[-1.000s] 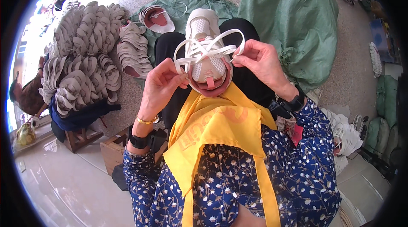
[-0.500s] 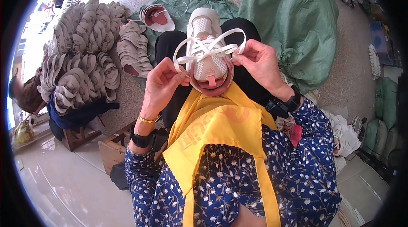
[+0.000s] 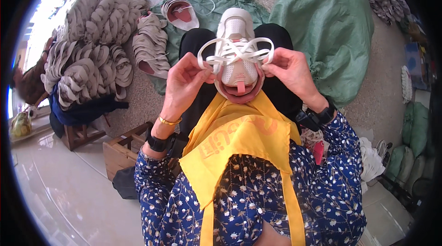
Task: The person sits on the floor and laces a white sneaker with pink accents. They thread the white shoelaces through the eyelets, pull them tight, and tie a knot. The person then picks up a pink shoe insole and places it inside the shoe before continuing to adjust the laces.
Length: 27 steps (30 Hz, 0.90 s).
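Note:
Between my knees rests a white sneaker upper (image 3: 235,24), its toe pointing away and its pink-lined opening toward me. A white shoelace (image 3: 238,52) runs through its eyelets, crosses over the tongue and loops out to both sides. My left hand (image 3: 186,76) pinches the lace at the left edge of the shoe opening. At the right edge, my right hand (image 3: 290,70) pinches the other lace part between thumb and fingers. Both lace tips are hidden by my fingers. A yellow apron (image 3: 239,131) lies over my lap below the shoe.
Stacked grey shoe uppers (image 3: 92,52) fill the left, with another bundle (image 3: 152,43) nearer me. A single upper (image 3: 181,15) lies on green sacking (image 3: 212,4). A large green sack (image 3: 327,29) stands at the right. A wooden stool (image 3: 117,156) sits by my left elbow.
The whole view has shifted slightly, so the shoe and hands appear further right. The lace loops now lie a little lower and flatter, with both hands still pinching the lace.

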{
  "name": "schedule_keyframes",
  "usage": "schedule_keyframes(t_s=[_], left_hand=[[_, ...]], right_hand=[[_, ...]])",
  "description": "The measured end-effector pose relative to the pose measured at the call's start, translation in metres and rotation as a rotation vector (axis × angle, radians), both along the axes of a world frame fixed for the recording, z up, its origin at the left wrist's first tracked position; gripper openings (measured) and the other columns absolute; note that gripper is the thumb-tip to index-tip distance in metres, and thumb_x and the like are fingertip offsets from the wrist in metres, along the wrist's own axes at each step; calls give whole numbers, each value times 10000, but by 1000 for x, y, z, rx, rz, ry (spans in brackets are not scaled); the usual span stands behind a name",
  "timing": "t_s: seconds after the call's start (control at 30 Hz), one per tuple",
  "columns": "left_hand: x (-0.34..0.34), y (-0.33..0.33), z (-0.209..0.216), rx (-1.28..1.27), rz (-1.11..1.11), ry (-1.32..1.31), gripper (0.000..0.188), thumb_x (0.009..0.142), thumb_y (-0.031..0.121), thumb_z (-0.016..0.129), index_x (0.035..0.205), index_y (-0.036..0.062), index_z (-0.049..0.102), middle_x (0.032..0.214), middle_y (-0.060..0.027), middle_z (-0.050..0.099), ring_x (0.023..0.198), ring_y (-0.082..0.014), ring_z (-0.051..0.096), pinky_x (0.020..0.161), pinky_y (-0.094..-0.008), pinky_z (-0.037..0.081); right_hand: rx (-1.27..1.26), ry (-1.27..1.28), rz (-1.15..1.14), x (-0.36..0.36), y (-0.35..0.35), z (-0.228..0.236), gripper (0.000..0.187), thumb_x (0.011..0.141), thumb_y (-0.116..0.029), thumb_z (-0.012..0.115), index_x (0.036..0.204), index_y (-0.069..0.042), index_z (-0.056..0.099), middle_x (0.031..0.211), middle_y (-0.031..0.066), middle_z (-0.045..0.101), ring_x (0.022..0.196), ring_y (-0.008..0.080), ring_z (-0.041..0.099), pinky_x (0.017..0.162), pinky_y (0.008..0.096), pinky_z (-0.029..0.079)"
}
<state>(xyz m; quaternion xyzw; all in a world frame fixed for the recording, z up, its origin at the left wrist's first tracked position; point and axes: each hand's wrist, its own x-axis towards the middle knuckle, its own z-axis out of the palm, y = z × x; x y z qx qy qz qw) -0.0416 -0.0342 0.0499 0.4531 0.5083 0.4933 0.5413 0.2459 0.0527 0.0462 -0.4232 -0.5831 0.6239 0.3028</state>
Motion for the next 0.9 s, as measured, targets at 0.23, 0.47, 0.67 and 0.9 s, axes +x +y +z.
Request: schedule_keyframes(t_s=[0.23,0.47,0.67,0.9], left_hand=[[9,2,-4,36,75,-31,108,973,-67,647,974,-17,552,1008,-93,716,947,-157,739,850,-302,630],[9,2,-9,19,100,249,132,947,-90,662,940,-12,556,997,-60,700,970,-113,705,858,-278,626],[9,1,-13,8,102,199,136,945,-89,663,917,-16,551,978,-46,702,962,-103,709,867,-266,624],[22,1,-4,347,116,635,156,838,-102,675,888,-14,557,834,-106,632,726,-235,675,643,-323,536]], right_hand=[[22,10,-50,6,-7,-9,40,960,20,698,989,25,671,963,50,736,884,106,712,808,283,628],[63,-23,-27,4,-10,-6,38,983,8,679,1017,22,667,956,45,733,879,103,713,827,280,620],[76,-61,-24,6,-10,-9,58,990,-1,675,1043,23,680,955,38,733,865,101,715,821,265,610],[77,-61,-33,5,-11,-9,76,990,-9,680,1060,23,687,957,34,731,851,96,711,808,260,609]])
